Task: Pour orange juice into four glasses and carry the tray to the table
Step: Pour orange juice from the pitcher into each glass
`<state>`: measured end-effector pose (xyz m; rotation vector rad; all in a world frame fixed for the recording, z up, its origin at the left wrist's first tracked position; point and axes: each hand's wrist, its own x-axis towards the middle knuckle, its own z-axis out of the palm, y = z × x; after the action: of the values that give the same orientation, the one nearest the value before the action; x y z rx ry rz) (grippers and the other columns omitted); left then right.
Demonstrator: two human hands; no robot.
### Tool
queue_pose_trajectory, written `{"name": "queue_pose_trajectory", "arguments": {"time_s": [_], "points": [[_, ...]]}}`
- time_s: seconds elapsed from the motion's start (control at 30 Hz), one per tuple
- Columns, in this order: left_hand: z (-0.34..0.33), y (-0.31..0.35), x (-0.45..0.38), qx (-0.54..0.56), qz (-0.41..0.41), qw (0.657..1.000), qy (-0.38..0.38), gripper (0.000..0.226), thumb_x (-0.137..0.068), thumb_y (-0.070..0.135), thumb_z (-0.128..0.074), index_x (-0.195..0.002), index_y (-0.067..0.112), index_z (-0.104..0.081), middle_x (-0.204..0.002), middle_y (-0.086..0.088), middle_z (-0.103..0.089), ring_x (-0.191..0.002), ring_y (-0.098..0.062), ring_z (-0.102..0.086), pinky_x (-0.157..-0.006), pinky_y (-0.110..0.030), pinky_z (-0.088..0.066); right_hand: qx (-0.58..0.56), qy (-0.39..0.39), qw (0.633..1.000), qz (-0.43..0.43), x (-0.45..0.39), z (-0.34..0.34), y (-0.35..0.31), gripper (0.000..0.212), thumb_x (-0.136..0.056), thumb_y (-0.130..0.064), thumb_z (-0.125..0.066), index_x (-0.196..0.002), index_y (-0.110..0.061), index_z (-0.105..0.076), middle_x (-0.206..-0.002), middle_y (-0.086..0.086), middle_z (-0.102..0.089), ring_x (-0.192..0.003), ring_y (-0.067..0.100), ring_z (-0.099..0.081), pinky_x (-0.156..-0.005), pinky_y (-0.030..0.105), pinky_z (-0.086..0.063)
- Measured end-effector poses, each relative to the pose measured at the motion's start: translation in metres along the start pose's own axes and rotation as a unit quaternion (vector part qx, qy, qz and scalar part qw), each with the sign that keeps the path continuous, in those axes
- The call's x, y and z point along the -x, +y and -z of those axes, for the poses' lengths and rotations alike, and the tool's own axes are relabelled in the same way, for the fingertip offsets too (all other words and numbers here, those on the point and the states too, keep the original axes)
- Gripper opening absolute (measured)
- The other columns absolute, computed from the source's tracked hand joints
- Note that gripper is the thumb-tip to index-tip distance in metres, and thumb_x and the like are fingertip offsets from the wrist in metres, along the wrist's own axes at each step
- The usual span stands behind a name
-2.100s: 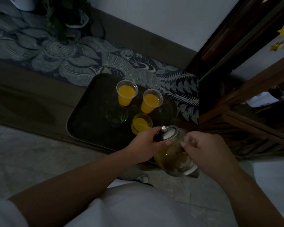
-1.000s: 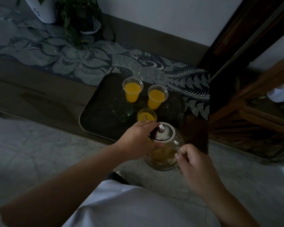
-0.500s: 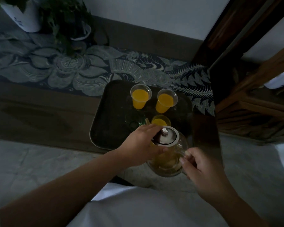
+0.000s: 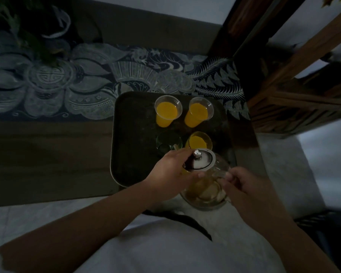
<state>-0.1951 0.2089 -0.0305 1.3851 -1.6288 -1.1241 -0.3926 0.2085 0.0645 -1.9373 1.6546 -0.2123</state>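
Left hand grip curls over glass pitcher lid; right hand grip clasps its handle. Three glasses filled, one unfilled, on tray.

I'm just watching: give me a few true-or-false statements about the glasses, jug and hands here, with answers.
1. Three glasses on the tray hold orange juice. True.
2. The near-left glass is full. False: it looks empty of juice.
3. The left hand rests at the jug lid. True.
4. The right hand hangs idle. False: it grips the glass jug by its side.
5. The tray is being carried. False: it lies on the surface.
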Motion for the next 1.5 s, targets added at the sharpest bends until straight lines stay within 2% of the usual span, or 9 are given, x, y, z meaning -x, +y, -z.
{"name": "queue_pose_trajectory", "arguments": {"time_s": [0.17,0.4,0.53,0.7,0.9,1.13,1.23,1.37,1.5], "points": [[0.011,-0.003,-0.003,0.043,0.004,0.999,-0.016,0.028,-0.086,0.043,-0.064,-0.113,0.038,-0.057,-0.102,0.037,-0.054,-0.094,0.010,-0.053,-0.072,-0.004,-0.039,0.002,0.019,1.000,-0.006,-0.005,-0.004,-0.013,0.018,-0.078,-0.044,-0.057,-0.069,-0.028,-0.056,-0.071,-0.020,-0.063,-0.056,0.002,-0.059,-0.050,0.014,-0.044],[0.019,-0.010,-0.008,0.080,0.019,0.996,-0.042,0.024,-0.089,0.037,-0.065,-0.112,0.029,-0.061,-0.095,0.019,-0.062,-0.090,0.003,-0.057,-0.068,-0.010,-0.044,0.029,0.022,0.999,-0.002,-0.016,-0.006,-0.024,0.021,-0.082,-0.040,-0.059,-0.068,-0.024,-0.057,-0.071,-0.018,-0.064,-0.056,0.003,-0.059,-0.050,0.014,-0.043],[0.021,-0.009,-0.010,0.099,0.016,0.994,-0.042,0.025,-0.091,0.033,-0.065,-0.115,0.029,-0.061,-0.095,0.020,-0.062,-0.092,0.007,-0.057,-0.069,-0.007,-0.043,0.054,0.021,0.998,0.009,-0.020,0.000,-0.030,0.024,-0.084,-0.037,-0.061,-0.067,-0.021,-0.056,-0.069,-0.015,-0.063,-0.057,0.005,-0.059,-0.049,0.016,-0.042],[0.021,-0.008,-0.013,0.115,0.027,0.992,-0.047,0.030,-0.091,0.035,-0.065,-0.119,0.025,-0.061,-0.102,0.012,-0.066,-0.094,0.001,-0.059,-0.077,-0.021,-0.051,0.069,-0.006,0.998,0.010,-0.024,0.008,-0.037,0.021,-0.084,-0.036,-0.059,-0.069,-0.022,-0.059,-0.072,-0.019,-0.063,-0.061,0.002,-0.059,-0.054,0.014,-0.043],[0.021,-0.006,-0.011,0.121,0.025,0.992,-0.037,0.025,-0.092,0.030,-0.065,-0.116,0.025,-0.061,-0.098,0.015,-0.065,-0.092,0.004,-0.059,-0.070,-0.010,-0.045,0.083,-0.023,0.996,0.018,-0.026,0.014,-0.043,0.022,-0.084,-0.036,-0.059,-0.067,-0.023,-0.057,-0.074,-0.019,-0.063,-0.061,0.004,-0.059,-0.045,0.019,-0.036],[0.022,-0.005,-0.010,0.151,0.047,0.987,-0.039,0.032,-0.092,0.029,-0.065,-0.123,0.021,-0.061,-0.109,0.006,-0.068,-0.100,-0.005,-0.062,-0.085,-0.028,-0.053,0.110,-0.034,0.993,0.036,-0.029,0.017,-0.050,0.022,-0.086,-0.039,-0.056,-0.068,-0.027,-0.057,-0.072,-0.019,-0.063,-0.061,0.004,-0.060,-0.047,0.024,-0.038],[0.021,-0.005,-0.008,0.173,0.054,0.983,-0.041,0.030,-0.093,0.028,-0.065,-0.122,0.021,-0.061,-0.107,0.007,-0.068,-0.099,-0.007,-0.063,-0.085,-0.032,-0.054,0.131,-0.034,0.990,0.046,-0.030,0.019,-0.052,0.024,-0.087,-0.038,-0.056,-0.068,-0.024,-0.057,-0.056,-0.004,-0.060,-0.054,0.007,-0.058,-0.045,0.027,-0.042],[0.020,-0.004,-0.006,0.193,0.058,0.978,-0.042,0.030,-0.093,0.028,-0.064,-0.122,0.021,-0.061,-0.107,0.005,-0.069,-0.100,-0.010,-0.064,-0.087,-0.041,-0.055,0.147,-0.036,0.987,0.051,-0.030,0.019,-0.055,0.024,-0.087,-0.038,-0.055,-0.068,-0.024,-0.057,-0.051,-0.002,-0.057,-0.050,0.007,-0.057,-0.046,0.027,-0.042],[0.018,-0.005,-0.003,0.209,0.068,0.975,-0.042,0.031,-0.092,0.034,-0.062,-0.122,0.025,-0.061,-0.105,0.009,-0.069,-0.096,-0.005,-0.064,-0.082,-0.033,-0.055,0.150,-0.038,0.987,0.048,-0.030,0.020,-0.060,0.026,-0.087,-0.038,-0.055,-0.066,-0.023,-0.056,-0.051,0.000,-0.056,-0.048,0.007,-0.055,-0.047,0.032,-0.045]]}}
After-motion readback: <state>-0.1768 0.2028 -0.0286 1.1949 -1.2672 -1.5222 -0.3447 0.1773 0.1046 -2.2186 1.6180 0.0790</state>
